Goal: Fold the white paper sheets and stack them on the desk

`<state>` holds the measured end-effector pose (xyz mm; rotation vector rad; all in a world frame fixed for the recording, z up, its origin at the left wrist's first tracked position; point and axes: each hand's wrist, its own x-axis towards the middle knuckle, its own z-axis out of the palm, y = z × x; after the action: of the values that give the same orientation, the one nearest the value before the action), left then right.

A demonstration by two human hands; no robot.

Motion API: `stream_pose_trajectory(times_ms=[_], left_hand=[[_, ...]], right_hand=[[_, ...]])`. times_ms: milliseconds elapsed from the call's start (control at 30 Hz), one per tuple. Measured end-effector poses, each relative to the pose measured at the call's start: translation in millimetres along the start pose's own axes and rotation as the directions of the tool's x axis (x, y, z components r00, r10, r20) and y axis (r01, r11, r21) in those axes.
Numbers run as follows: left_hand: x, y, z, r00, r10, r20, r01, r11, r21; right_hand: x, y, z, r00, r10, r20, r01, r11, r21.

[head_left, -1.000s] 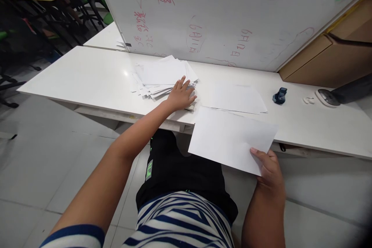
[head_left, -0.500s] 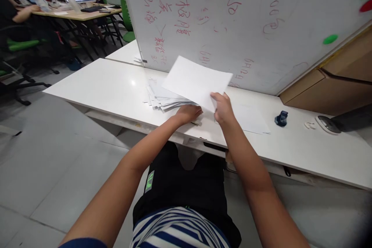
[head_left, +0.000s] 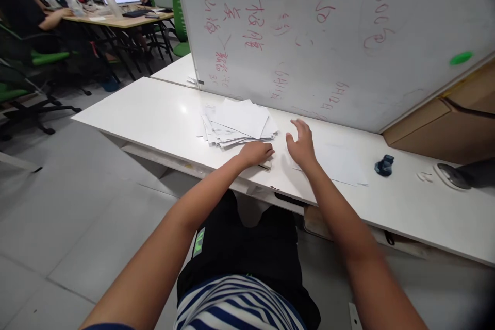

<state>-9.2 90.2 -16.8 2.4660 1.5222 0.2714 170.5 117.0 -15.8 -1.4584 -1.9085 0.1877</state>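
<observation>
Papers and desk are white, trousers black, shirt striped blue and white.

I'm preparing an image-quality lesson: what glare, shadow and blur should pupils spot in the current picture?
Head view: a bright glare spot on the table, left of the paper pile; head view: a soft shadow on the table by the right hand; head view: the right forearm looks slightly smeared; head view: darkened right-hand corners, coarse pixel blocks upper left.
</observation>
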Motion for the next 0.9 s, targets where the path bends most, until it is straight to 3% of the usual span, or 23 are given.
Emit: stream_pose_trajectory(times_ms=[100,200,267,367,533,733,833,900], left_hand=[[-1,-2,-0.7,1.000,-0.012,-0.002,0.011,1.000,-0.029],[-4,-1,1.1,0.996,-0.044,-0.081,0.043,0.999,-0.019],[-8,0,3.5,0.979,-0.084,-0.185,0.086,0.996,0.004],[-11,4,8.0,0.933,-0.165,-0.321,0.185,0.982,0.031],[-3,6,14.4,0.885,-0.218,-0.412,0.263,0.963,0.054],[9,11,-2.7,0.886,-0.001,-0.463,0.081,0.985,0.152],[6,38,-9.9,0.892,0.055,-0.450,0.014,0.989,0.149],[4,67,-3.1,0.916,0.080,-0.393,-0.043,0.994,0.101]], right_hand=[[-35,42,-41,0.971,-0.017,0.237,0.049,0.990,-0.132],[-62,83,-68,0.907,0.129,0.400,-0.035,0.971,-0.236],[-72,101,-75,0.873,0.201,0.445,-0.092,0.963,-0.254],[-81,111,-72,0.888,0.236,0.395,-0.135,0.954,-0.266],[-89,98,-63,0.954,0.187,0.232,-0.121,0.955,-0.272],[-91,95,-62,0.977,0.192,0.088,-0.146,0.916,-0.373],[-88,97,-59,0.959,0.278,0.052,-0.231,0.875,-0.425],[-87,99,-58,0.939,0.339,0.047,-0.287,0.855,-0.432]])
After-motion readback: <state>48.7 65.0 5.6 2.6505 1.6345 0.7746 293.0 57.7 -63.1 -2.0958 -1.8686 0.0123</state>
